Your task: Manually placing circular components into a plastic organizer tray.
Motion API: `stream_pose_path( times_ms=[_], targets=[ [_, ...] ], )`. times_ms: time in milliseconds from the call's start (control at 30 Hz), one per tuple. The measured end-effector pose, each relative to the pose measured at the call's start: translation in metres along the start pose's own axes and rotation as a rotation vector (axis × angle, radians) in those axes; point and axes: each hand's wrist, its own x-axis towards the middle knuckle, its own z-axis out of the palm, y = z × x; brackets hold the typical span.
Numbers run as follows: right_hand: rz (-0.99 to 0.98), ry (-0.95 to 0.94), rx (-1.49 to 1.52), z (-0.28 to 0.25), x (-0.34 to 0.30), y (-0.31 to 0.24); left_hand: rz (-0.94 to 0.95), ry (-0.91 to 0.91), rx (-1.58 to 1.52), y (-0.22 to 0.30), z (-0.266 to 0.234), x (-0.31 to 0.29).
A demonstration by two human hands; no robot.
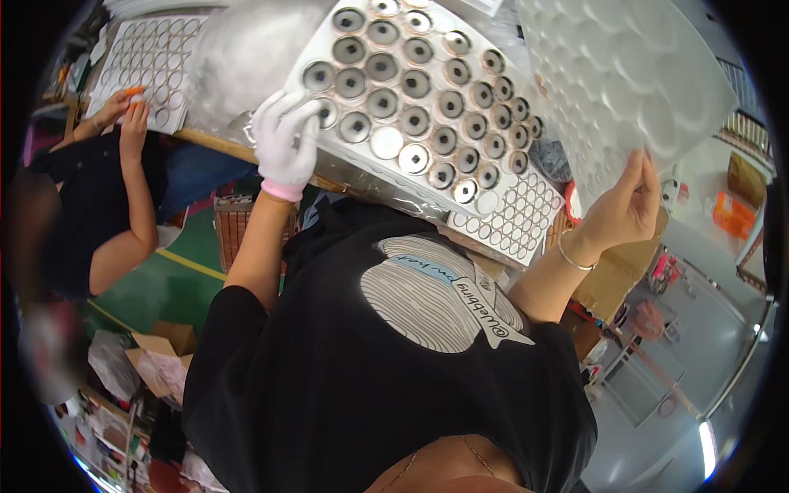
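In a white glove, my left hand (285, 141) rests at the left edge of a white tray (349, 154). Its fingers are apart, close to a dark round piece in the nearest corner; whether they touch it I cannot tell. Rows of dark round pieces with square centres (382, 67) fill the tray, with a few white discs (386, 143) along the near side. Bare and wearing a bracelet, my right hand (629, 204) pinches the lower edge of a translucent plastic sheet with round dimples (633, 82). That sheet is raised and tilted to the right of the tray.
Another tray of white rings (514, 215) lies by the table's near edge. Clear plastic bags (238, 57) are heaped to the left. Beyond them a co-worker's hands (131, 111) hold something orange over a ring-filled tray (152, 62). An open cardboard box (160, 357) sits on the green floor.
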Motion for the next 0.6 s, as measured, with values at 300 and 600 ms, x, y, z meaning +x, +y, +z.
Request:
stream_pose_path(
  times_ms=[300,600],
  targets=[
    [-0.017,0.516,-0.083,-0.089,0.014,0.066,0.13,-0.067,-0.031,0.026,0.019,0.024],
    [0.279,0.842,0.105,-0.226,-0.021,0.1,-0.216,-0.547,-0.945,0.22,0.156,0.036]
  ],
)
